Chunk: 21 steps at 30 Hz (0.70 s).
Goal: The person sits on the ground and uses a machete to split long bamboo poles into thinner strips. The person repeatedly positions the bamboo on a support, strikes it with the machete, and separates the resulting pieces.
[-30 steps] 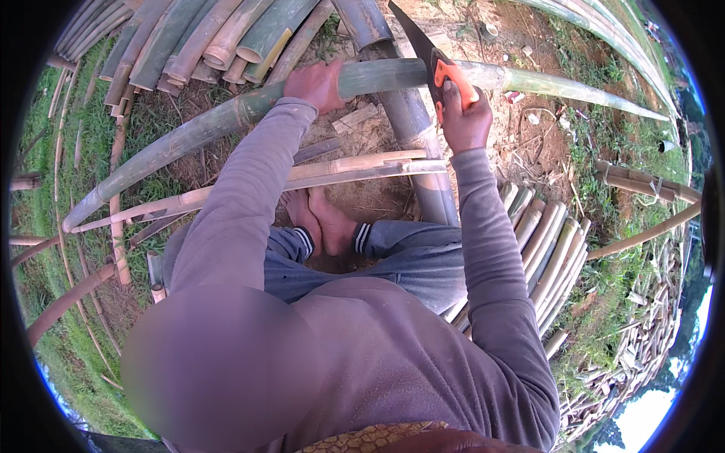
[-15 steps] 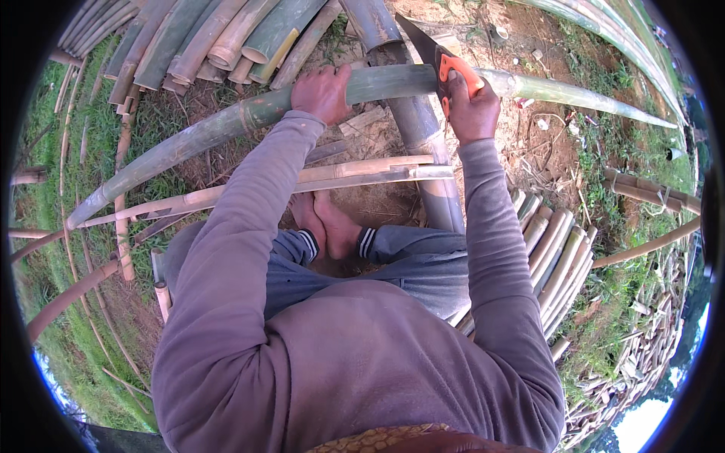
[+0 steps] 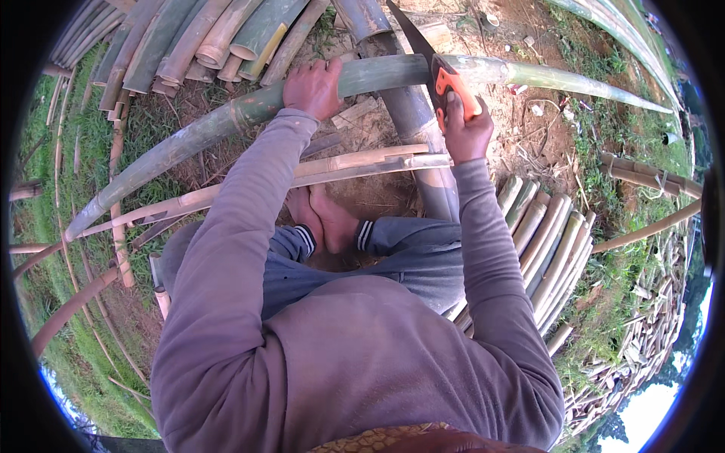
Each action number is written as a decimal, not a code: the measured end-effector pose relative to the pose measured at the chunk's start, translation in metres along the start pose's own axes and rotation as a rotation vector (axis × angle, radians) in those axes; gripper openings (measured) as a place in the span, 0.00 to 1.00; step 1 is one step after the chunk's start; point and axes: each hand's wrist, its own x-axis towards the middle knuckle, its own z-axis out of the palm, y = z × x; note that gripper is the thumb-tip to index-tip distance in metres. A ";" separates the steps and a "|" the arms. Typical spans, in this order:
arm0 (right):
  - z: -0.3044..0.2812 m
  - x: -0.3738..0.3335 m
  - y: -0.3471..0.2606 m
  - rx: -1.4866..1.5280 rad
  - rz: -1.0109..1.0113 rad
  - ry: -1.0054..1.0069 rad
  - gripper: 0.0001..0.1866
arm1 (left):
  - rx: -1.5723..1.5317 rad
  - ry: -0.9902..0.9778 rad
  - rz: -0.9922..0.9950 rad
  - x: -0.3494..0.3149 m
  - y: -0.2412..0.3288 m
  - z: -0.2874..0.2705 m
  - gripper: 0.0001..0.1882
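Observation:
A long green bamboo pole point(image 3: 181, 147) lies across in front of me, resting over a thick dark bamboo log point(image 3: 408, 113). My left hand point(image 3: 313, 87) is closed over the top of the pole, left of the log. In my right hand point(image 3: 466, 132) is the orange handle of a hand saw point(image 3: 458, 90). Its dark blade point(image 3: 411, 32) points up and away to the left and meets the pole just right of the log. How deep the blade sits in the bamboo I cannot tell. Beyond the blade the pole runs on to the right.
Thick cut bamboo pieces point(image 3: 219, 34) are stacked at the far left. Shorter pieces point(image 3: 547, 234) lie beside my right forearm. Split bamboo strips point(image 3: 317, 172) cross above my bare feet point(image 3: 330, 219). A heap of bamboo scraps point(image 3: 646, 347) covers the ground at the lower right.
My right hand has drawn the saw back toward me, so the handle sits lower beside the pole. The left hand keeps its hold; the whole view has shifted slightly.

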 end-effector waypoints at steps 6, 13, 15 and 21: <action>-0.023 -0.049 -0.022 -0.134 -0.116 0.013 0.13 | -0.021 -0.103 -0.061 -0.003 -0.010 -0.009 0.32; -0.097 -0.181 -0.009 0.199 0.069 -0.017 0.19 | 0.020 0.054 -0.011 -0.018 -0.011 0.006 0.35; -0.054 -0.101 0.029 0.087 0.093 -0.030 0.16 | -0.003 0.040 -0.004 -0.016 -0.002 0.003 0.35; 0.024 0.017 -0.001 -0.073 -0.013 0.028 0.23 | -0.046 -0.350 -0.074 0.014 -0.010 -0.037 0.41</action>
